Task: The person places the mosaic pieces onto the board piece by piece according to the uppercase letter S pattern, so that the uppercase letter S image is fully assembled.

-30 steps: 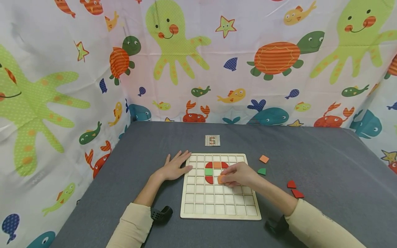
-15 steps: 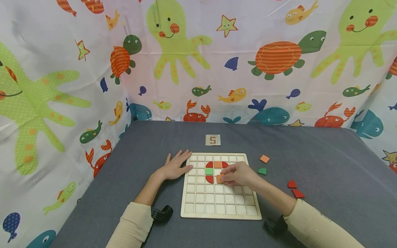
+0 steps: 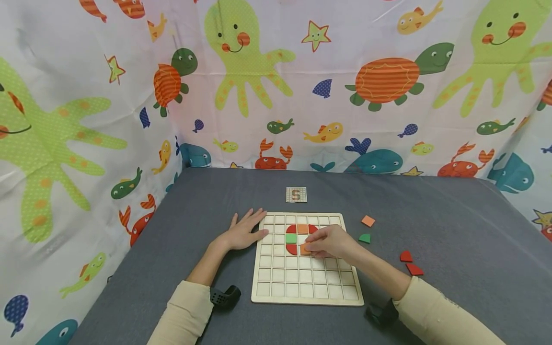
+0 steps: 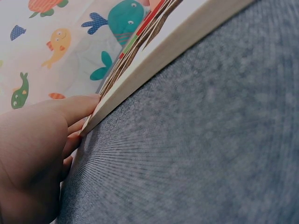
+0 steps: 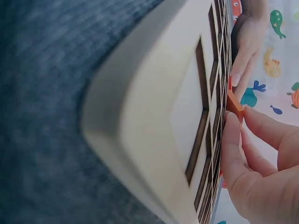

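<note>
Right hand (image 3: 329, 243) pinches an orange tile (image 3: 304, 250) between thumb and fingertips, low over the gridded board (image 3: 302, 290). Tile sits at the cell just right of the lower red piece (image 3: 291, 249), two rows nearer the person than the inlaid orange tile (image 3: 303, 228). What shows of it looks squarish, fingers covering part; no long axis can be made out. Its free edge points to the person's left, roughly in line with the grid lines running away from the person. Right wrist view: tile tilted, the edge away from the fingers lower toward the board, the pinched edge raised; cannot tell whether it is seated. Relative to the grip, it projects leftward past the fingertips, held by its right side. Left hand (image 3: 242, 233) lies with fingers extended and spread, thumb touching the board's left edge, grip relaxed and holding nothing. Green tile (image 3: 291, 238) lies inlaid directly above the lower red piece. Patterned card (image 3: 296, 195) on the grey counter (image 3: 215, 191) beyond the board; loose orange square (image 3: 368, 221) off to the right.
</note>
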Available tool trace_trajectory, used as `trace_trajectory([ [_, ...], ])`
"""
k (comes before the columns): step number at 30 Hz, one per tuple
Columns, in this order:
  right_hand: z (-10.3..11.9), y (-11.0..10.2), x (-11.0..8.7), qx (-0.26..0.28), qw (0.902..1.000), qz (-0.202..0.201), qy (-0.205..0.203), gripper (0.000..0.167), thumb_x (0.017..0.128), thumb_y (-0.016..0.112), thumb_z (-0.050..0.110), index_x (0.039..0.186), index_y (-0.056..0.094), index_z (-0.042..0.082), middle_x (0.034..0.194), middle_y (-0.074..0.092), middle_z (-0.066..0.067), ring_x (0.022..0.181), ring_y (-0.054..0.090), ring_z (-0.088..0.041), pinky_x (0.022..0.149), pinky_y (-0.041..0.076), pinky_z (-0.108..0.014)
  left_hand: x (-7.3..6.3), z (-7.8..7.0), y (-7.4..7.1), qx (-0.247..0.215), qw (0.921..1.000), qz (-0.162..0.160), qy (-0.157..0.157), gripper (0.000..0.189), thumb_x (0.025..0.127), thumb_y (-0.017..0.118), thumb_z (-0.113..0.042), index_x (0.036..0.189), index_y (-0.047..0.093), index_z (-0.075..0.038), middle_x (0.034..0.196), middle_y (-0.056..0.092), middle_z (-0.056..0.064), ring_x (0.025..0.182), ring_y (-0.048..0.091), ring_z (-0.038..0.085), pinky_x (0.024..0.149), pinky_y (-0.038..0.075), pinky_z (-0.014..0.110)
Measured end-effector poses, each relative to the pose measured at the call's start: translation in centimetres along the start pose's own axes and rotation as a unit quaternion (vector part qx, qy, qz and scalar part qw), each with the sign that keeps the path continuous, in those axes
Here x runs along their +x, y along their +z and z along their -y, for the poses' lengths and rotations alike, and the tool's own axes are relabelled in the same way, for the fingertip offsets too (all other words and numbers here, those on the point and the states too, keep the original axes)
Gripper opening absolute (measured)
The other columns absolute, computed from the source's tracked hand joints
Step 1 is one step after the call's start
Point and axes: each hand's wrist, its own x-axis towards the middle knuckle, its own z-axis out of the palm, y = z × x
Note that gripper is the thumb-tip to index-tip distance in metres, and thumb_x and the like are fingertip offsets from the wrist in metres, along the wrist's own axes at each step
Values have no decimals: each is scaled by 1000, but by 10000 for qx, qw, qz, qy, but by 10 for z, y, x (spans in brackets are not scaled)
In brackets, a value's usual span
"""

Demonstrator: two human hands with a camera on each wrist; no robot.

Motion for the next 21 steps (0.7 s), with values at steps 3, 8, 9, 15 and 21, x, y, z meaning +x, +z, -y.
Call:
trace_trajectory([
  [3, 2, 1, -1, -71, 9999, -74, -33, 22, 83, 74, 7, 100, 70, -5, 86, 71, -10, 71, 67, -18, 67, 56, -31, 0, 0, 0, -1, 10000, 1, -7, 65, 99, 49, -38, 151, 26, -6, 156, 20, 14, 143, 6, 35, 106, -8, 62],
  [8, 3, 2, 0, -82, 9999, -108, -27, 19, 84, 73, 7, 99, 71, -5, 84, 70, -9, 70, 66, -19, 67, 56, -32, 0, -2, -1, -7, 10000, -15, -19, 65, 99, 49, -38, 151, 27, -6, 155, 21, 14, 143, 7, 35, 106, -7, 62],
  [9, 3, 2, 0, -85, 9999, -88, -36, 18, 85, 72, 8, 99, 72, -4, 84, 70, -9, 70, 66, -19, 67, 56, -32, 0, -2, 0, -3, 10000, -24, -12, 65, 99, 49, -38, 151, 27, -5, 155, 21, 14, 143, 7, 35, 106, -7, 62],
  [15, 2, 0, 0, -152, 9998, -40, -96, 19, 87, 71, 11, 100, 73, -3, 83, 69, -8, 71, 64, -19, 68, 56, -32, 0, -1, -1, -2, 10000, -43, 12, 65, 99, 49, -38, 150, 28, -5, 155, 21, 15, 143, 8, 36, 106, -6, 63],
  [21, 2, 2, 1, -196, 9998, -67, -70, 19, 88, 70, 14, 97, 72, -3, 78, 68, -9, 71, 65, -20, 67, 56, -32, -1, -2, -1, -6, 10000, -61, 8, 64, 99, 50, -37, 150, 28, -5, 155, 21, 14, 143, 8, 35, 106, -7, 62],
])
